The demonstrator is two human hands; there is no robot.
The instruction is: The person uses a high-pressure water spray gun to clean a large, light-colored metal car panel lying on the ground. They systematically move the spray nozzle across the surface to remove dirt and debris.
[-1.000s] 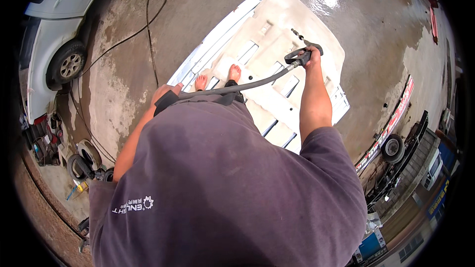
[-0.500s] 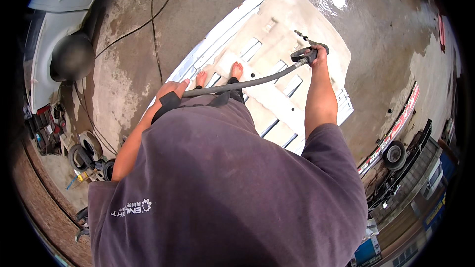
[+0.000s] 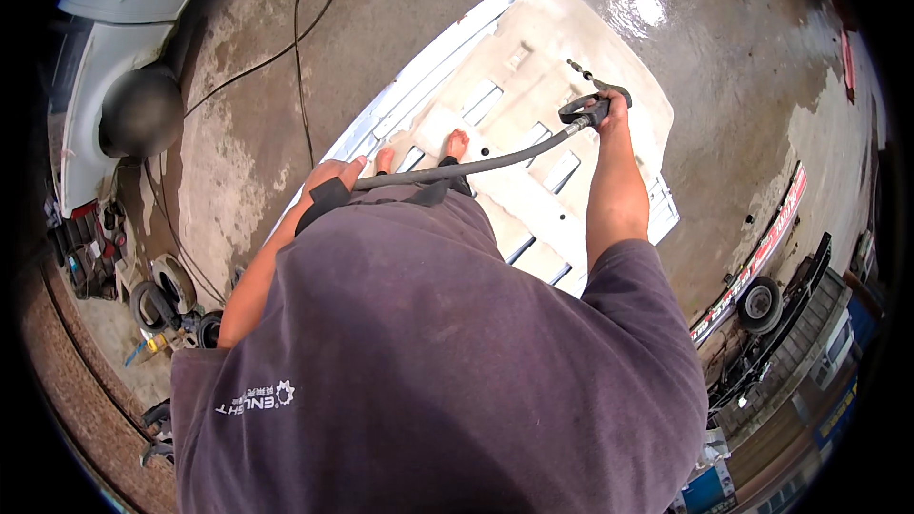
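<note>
My right hand point(image 3: 612, 112) is closed round the black grip of a pressure-washer spray gun point(image 3: 579, 110), held out over the right side of a large panel. The gun's short nozzle points up and to the left; no spray shows. A thick grey hose point(image 3: 486, 165) runs from the gun across to my waist. There my left hand point(image 3: 333, 174), with a black band at the wrist, is closed on the hose; its lower fingers are partly hidden. Beneath lies the beige and white panel point(image 3: 552, 29), with slots and small holes, and my bare feet stand on it.
Wet concrete floor point(image 3: 724, 57) surrounds the panel. A thin dark hose point(image 3: 298, 38) loops over it at the upper left. A white vehicle point(image 3: 86, 124) stands at the left, near old tyres point(image 3: 171, 284). On the right lie a long red-and-white strip point(image 3: 776, 228) and a wheel point(image 3: 759, 304).
The view has shifted slightly, and the panel's far edge sits a little lower. Both hands keep their grip and nearly the same positions.
</note>
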